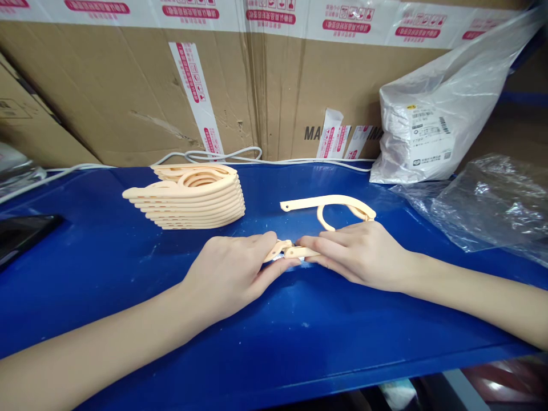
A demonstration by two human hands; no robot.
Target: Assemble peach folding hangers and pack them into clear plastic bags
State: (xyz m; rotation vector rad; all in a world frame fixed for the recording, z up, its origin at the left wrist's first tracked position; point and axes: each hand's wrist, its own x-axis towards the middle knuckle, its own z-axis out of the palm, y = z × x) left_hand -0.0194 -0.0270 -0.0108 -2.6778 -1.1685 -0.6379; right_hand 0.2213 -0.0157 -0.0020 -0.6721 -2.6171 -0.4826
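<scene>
Plainly, a blue tabletop (214,365) backed by a cardboard carton (128,85), with a whitish plastic bag (419,131) standing at the rear right.
Toward the back left lies a stack of folded cream plastic hangers (192,200), beyond the left hand (235,262), whose thumb and fingers pinch one hanger piece (276,251); the right hand (363,251) grips a second hanger piece (303,252), its end just beside the first. A hanger arm (325,201) with a curved hook shows beyond the right hand, partly hidden; whether it joins the held pieces cannot be told.
</scene>
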